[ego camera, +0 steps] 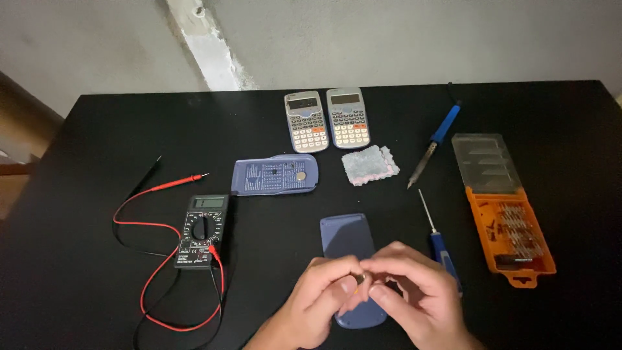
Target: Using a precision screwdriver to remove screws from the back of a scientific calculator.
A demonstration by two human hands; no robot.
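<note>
Both hands meet over the near middle of the black table [97, 129]. My left hand [317, 301] and my right hand [414, 291] pinch a small round metallic part [359, 279], like a button cell, between their fingertips. Right under them lies a blue calculator cover [346, 236], partly hidden by the hands. A blue-handled screwdriver [435, 233] lies just right of my right hand.
Two grey calculators [327, 120] sit at the back, with a blue calculator back [275, 175] holding a round cell and a grey cloth [369, 165] in front. A black multimeter [202, 230] with red and black leads lies left. A soldering iron [437, 139] and an orange bit case [512, 227] lie right.
</note>
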